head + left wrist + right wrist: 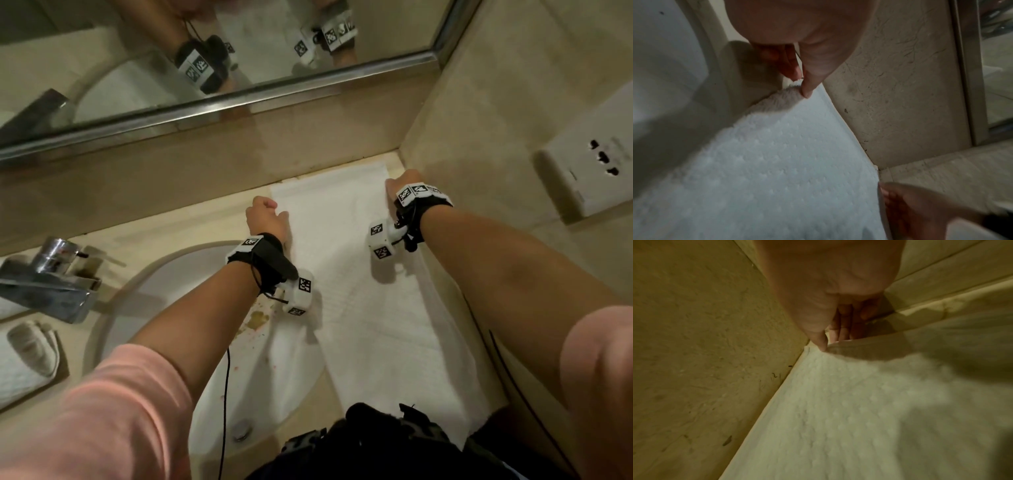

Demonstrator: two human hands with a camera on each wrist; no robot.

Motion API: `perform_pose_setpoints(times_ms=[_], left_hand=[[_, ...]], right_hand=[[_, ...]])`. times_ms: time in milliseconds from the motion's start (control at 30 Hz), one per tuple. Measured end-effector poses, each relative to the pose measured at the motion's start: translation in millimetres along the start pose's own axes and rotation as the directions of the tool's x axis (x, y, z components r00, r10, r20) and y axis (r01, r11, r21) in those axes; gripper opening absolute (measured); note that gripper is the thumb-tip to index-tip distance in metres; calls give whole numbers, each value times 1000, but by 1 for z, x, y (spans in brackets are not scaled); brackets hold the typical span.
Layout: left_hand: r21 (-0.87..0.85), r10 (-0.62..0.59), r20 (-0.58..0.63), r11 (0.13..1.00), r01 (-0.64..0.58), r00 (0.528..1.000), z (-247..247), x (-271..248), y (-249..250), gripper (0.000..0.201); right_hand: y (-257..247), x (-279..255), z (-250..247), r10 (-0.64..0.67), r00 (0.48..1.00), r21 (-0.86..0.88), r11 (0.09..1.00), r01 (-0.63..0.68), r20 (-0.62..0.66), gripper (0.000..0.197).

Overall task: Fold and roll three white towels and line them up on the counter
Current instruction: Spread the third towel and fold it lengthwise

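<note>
Long white dotted terry towel spread flat on beige stone desk, far edge at wall. Left hand grip pinches far-left corner, right hand grip pinches far-right. Advice: lift both corners level, keep edge taut, fold square.

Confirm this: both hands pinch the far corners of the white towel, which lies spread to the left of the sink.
One error: the white towel lies to the right of the sink, as the head view shows. Left hand and right hand do pinch its far corners.
</note>
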State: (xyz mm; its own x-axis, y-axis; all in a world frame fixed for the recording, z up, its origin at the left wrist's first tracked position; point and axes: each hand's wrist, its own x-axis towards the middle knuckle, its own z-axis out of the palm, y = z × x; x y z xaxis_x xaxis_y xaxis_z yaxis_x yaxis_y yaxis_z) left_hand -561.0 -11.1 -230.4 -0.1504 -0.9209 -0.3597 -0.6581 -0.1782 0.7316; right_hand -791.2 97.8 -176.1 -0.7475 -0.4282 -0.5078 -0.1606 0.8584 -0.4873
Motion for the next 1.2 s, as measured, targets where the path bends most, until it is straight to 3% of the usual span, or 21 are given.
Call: perform_pose_setpoints(times_ms=[200,233,333,400,667,800,900,1033,1200], left_hand=[[29,13,-22,1000,-12,1000,1,3,6,17],[30,10,-24,1000,-9,1000,1,3,7,16],[6,-14,-28,1000,15,1000,3,6,8,11],[-5,-25,-27,1000,25,999,4,8,7,11],[44,-13,-28,999,14,1000,3,10,9,17],[59,5,-51,998,-2,999,2,7,11,18],[58,14,-53,998,-11,998,3,2,12,14],[74,23,-45,997,-19,999,3,-3,13,19],[95,76,3,993,-76,997,1,-18,7,31]], right_hand=[[-21,20,8,-7,991,-87,996,-4,-130,34],[-23,17,7,-6,989,-41,999,0,-151,36],[-26,27,9,-41,993,-53,998,35,-112,36],[-25,38,12,-86,985,-136,989,65,-152,32],[-21,52,15,-119,974,-124,988,95,-195,19],[-28,47,13,-232,943,-206,961,185,-237,29],[-29,36,12,-283,931,-256,941,222,-232,24],[3,19,23,-343,934,-300,906,299,-105,30],[53,-15,35,-381,913,-300,896,327,-145,38]])
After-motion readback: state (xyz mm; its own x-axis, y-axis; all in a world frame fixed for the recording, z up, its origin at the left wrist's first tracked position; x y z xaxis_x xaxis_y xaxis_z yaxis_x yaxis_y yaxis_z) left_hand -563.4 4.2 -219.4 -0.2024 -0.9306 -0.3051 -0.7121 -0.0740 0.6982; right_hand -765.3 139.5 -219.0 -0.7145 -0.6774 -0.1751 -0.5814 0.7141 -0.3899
